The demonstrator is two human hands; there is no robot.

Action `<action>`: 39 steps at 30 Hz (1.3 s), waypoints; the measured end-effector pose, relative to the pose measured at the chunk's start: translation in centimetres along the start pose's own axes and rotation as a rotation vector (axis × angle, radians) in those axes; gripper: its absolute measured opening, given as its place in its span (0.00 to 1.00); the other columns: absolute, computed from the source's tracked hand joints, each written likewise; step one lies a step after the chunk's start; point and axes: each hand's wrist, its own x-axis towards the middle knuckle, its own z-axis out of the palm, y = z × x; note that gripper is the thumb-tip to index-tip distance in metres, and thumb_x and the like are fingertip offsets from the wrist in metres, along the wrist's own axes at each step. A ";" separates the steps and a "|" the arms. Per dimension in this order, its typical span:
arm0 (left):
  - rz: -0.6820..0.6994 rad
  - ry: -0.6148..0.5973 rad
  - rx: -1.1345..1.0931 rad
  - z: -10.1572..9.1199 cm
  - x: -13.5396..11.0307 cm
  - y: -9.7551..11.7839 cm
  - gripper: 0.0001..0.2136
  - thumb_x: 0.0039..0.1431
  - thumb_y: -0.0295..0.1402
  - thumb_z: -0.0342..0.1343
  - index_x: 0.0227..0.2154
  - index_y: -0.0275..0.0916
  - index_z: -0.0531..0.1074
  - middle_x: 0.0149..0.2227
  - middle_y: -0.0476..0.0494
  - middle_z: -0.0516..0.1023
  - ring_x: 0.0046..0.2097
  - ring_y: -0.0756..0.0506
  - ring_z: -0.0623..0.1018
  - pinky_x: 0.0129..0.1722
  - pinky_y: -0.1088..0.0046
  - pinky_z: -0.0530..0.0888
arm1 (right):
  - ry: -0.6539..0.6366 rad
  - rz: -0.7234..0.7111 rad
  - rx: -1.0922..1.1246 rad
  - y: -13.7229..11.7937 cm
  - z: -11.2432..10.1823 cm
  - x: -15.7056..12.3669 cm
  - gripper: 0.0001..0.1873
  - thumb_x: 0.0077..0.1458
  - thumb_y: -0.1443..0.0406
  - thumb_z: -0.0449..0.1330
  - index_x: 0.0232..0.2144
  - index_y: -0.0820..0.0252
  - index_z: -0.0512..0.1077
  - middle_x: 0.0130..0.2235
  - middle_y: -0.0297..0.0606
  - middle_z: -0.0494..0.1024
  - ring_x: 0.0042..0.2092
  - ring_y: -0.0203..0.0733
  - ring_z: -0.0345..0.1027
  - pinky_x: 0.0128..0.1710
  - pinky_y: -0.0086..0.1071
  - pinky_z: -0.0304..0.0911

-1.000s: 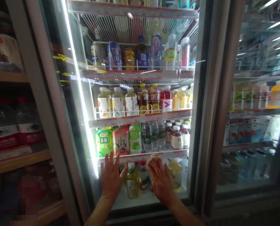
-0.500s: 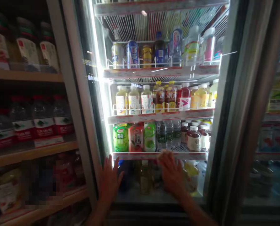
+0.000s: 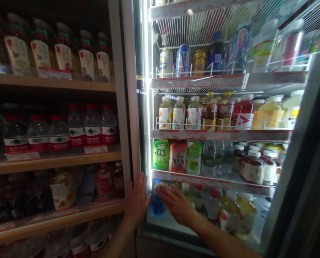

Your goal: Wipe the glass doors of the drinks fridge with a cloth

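The **right hand** [image 3: 177, 206] and **left hand** [image 3: 137, 200] have been shifted leftward across the cooler front, and the head-worn view has been turned the same way, so that more of the **wooden shelving** [image 3: 52, 84] is brought into frame. The **pale cloth** [image 3: 160, 187] is now pressed against the lower part of the **glass door** [image 3: 170, 224], close to its left edge.

The cloth lies directly beneath the fingertips of the right hand, just ahead of the palm. The fingers are extended rather than clenched, and it cannot be told whether the cloth is truly gripped or only pinned against the glass. The left hand is released and open, with its fingers spread. It is placed just left of the right hand, against the **metal door frame** [image 3: 127, 107] and the adjoining edge of the glass.

Behind the glass, a **blue bottle** [image 3: 158, 205] is seen directly below the cloth. Just above the right hand run a **wire shelf** [image 3: 208, 179] and **green drink cartons** [image 3: 160, 154]. Farther left of the left hand, **bottled water** [image 3: 92, 125] is ranged on the wooden shelving.
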 end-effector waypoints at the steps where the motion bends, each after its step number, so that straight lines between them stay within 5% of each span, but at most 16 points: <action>1: -0.003 -0.004 -0.010 -0.2 -0.1 -0.4 0.28 0.58 0.31 0.46 0.62 0.37 0.49 0.63 0.33 0.56 0.64 0.39 0.57 0.57 0.53 0.61 | -0.009 -0.045 0.019 -0.6 0.5 0.5 0.33 0.51 0.72 0.48 0.61 0.64 0.54 0.66 0.32 0.48 0.67 0.39 0.30 0.66 0.41 0.27; 5: -0.048 0.026 -0.002 -0.9 -0.1 -2.3 0.29 0.57 0.31 0.46 0.62 0.35 0.48 0.63 0.32 0.55 0.64 0.38 0.55 0.59 0.52 0.59 | 0.017 0.053 0.054 -2.3 2.4 2.7 0.31 0.54 0.71 0.48 0.61 0.66 0.53 0.66 0.34 0.47 0.67 0.41 0.30 0.66 0.44 0.29; 9: -0.027 0.054 0.005 -1.7 0.4 -3.5 0.29 0.57 0.31 0.46 0.62 0.35 0.48 0.62 0.31 0.56 0.64 0.39 0.56 0.60 0.54 0.58 | -0.001 -0.136 0.110 -2.9 3.3 3.2 0.29 0.52 0.68 0.50 0.57 0.67 0.60 0.65 0.38 0.53 0.67 0.41 0.34 0.66 0.40 0.33; 11: -0.050 0.061 -0.010 -1.9 0.9 -3.4 0.29 0.58 0.32 0.46 0.62 0.35 0.48 0.63 0.31 0.55 0.64 0.39 0.56 0.60 0.53 0.57 | 0.003 -0.121 0.095 -2.3 2.5 3.6 0.29 0.53 0.69 0.50 0.59 0.65 0.59 0.65 0.37 0.53 0.67 0.40 0.34 0.66 0.41 0.33; 15: -0.103 0.098 -0.042 -2.1 2.6 -2.0 0.29 0.59 0.34 0.46 0.62 0.34 0.46 0.64 0.30 0.52 0.65 0.39 0.52 0.60 0.52 0.56 | 0.056 0.184 -0.003 0.5 -0.3 4.8 0.34 0.54 0.72 0.46 0.64 0.62 0.46 0.65 0.35 0.50 0.67 0.41 0.30 0.65 0.47 0.26; 20: -0.066 0.097 -0.102 -2.0 5.1 -0.3 0.28 0.60 0.36 0.45 0.62 0.36 0.48 0.64 0.33 0.52 0.65 0.39 0.52 0.61 0.53 0.55 | 0.077 -0.013 -0.053 3.4 -2.7 3.8 0.36 0.51 0.72 0.48 0.63 0.62 0.47 0.64 0.33 0.54 0.67 0.37 0.28 0.66 0.43 0.23; 24: -0.045 0.135 -0.102 -2.0 6.6 0.9 0.28 0.61 0.38 0.45 0.62 0.36 0.48 0.64 0.32 0.52 0.65 0.39 0.51 0.60 0.52 0.56 | 0.135 0.244 -0.138 5.3 -4.3 3.4 0.35 0.53 0.70 0.49 0.63 0.60 0.48 0.65 0.36 0.52 0.67 0.45 0.27 0.63 0.52 0.17; 29: -0.026 0.154 -0.123 -2.2 8.4 2.8 0.28 0.62 0.40 0.44 0.62 0.36 0.48 0.64 0.32 0.51 0.66 0.39 0.51 0.60 0.52 0.56 | 0.078 0.029 -0.175 7.6 -6.4 1.6 0.34 0.52 0.71 0.48 0.62 0.58 0.52 0.65 0.32 0.53 0.67 0.39 0.26 0.64 0.45 0.18; 34: -0.062 0.187 -0.178 -2.4 10.4 5.3 0.28 0.62 0.42 0.44 0.63 0.40 0.47 0.66 0.35 0.47 0.67 0.39 0.46 0.61 0.51 0.53 | 0.197 0.399 -0.241 10.4 -9.0 -1.1 0.32 0.54 0.67 0.49 0.62 0.57 0.52 0.65 0.37 0.52 0.67 0.47 0.31 0.63 0.52 0.23; 37: -0.044 0.197 -0.184 -2.1 11.0 6.8 0.29 0.61 0.43 0.45 0.62 0.41 0.49 0.66 0.36 0.48 0.67 0.37 0.44 0.61 0.49 0.54 | 0.105 0.182 -0.238 11.1 -9.4 -3.2 0.31 0.54 0.67 0.49 0.61 0.56 0.53 0.64 0.33 0.53 0.67 0.43 0.30 0.64 0.48 0.22; 39: -0.061 0.203 -0.187 -1.9 11.2 7.5 0.29 0.61 0.44 0.46 0.63 0.42 0.48 0.66 0.36 0.48 0.67 0.37 0.43 0.60 0.48 0.54 | 0.104 0.175 -0.253 11.6 -9.7 -4.1 0.30 0.55 0.67 0.49 0.61 0.54 0.55 0.64 0.32 0.55 0.67 0.41 0.31 0.64 0.48 0.22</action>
